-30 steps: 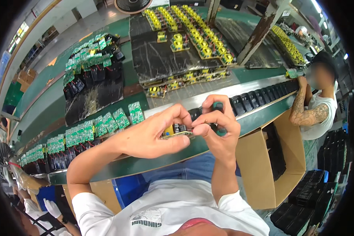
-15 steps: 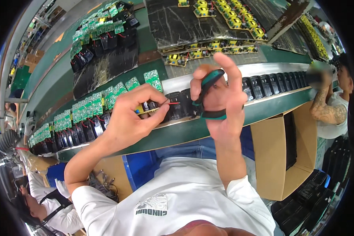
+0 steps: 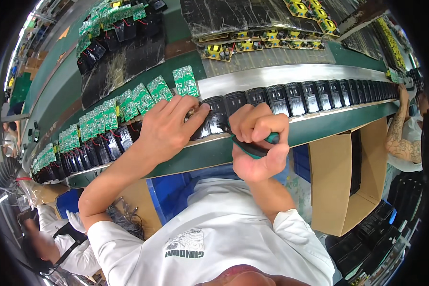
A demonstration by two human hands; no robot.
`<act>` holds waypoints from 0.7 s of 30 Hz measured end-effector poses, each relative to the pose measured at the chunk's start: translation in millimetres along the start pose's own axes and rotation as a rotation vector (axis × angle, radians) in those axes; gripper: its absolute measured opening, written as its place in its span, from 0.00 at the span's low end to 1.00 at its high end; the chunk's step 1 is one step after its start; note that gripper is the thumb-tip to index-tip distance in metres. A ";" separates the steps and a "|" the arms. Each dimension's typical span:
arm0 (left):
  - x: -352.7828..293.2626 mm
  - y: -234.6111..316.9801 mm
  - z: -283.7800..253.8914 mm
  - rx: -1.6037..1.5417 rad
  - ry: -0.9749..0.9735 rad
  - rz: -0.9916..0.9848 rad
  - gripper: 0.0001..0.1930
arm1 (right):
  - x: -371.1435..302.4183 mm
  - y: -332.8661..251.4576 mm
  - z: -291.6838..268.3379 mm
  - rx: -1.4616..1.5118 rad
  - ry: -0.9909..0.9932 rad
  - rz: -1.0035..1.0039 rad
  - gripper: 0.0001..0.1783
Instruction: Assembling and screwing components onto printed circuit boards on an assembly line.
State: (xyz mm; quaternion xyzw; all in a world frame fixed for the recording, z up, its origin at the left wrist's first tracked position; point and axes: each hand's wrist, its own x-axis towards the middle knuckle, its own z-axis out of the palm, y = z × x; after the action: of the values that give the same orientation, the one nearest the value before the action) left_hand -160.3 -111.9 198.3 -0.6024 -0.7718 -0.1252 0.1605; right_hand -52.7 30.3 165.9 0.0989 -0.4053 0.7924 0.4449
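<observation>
- Black plastic shells are lined up; this row of black shells [image 3: 311,97] is taken as landmark, set along the green bench edge [image 3: 319,123].
- Left hand [image 3: 169,126]: placed over the row, left of its middle. Fingers are bent together at a shell rim; the tips are partly hidden, so whether anything is gripped cannot be told.
- Right hand [image 3: 260,126]: closed round the handles of green-and-black pliers [image 3: 250,148], held at the row's front edge, just right of the left hand.
- Pliers' nose: aimed toward the row; whether a shell is touched cannot be told.
- Green circuit boards [image 3: 185,81]: leaned, tilted, along the row's left stretch.
- Yellow-topped boards [image 3: 219,52]: stacked behind the row.
- Cardboard box [image 3: 329,176]: set in front of the row's right stretch.
- Step, as judged: fine work at one shell, probably steadied by the left hand.
- Shell is best pressed lightly, so neighbours in the row are not shoved.
- Nose is best lined up before squeezing, clear of the left fingertips; too hard a squeeze could mark thin plastic.
- Leaned boards could be knocked by the left forearm [image 3: 124,176]; clearance is advised.
</observation>
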 end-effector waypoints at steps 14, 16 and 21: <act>2.3 4.0 2.4 0.069 -0.071 0.022 0.14 | 2.6 -8.9 1.5 -0.122 -0.033 0.117 0.25; 4.9 3.1 0.8 0.080 -0.088 0.045 0.14 | 2.3 -9.1 1.6 -0.117 -0.037 0.116 0.24; 15.2 -4.2 -5.0 0.091 -0.143 0.135 0.11 | 9.5 -5.1 5.4 -0.110 -0.024 0.114 0.22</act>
State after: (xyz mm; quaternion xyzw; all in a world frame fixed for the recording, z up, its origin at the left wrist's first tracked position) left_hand -167.3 -101.4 208.9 -0.6525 -0.7439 -0.0355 0.1403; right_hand -55.4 33.7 177.1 0.0608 -0.4587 0.7916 0.3991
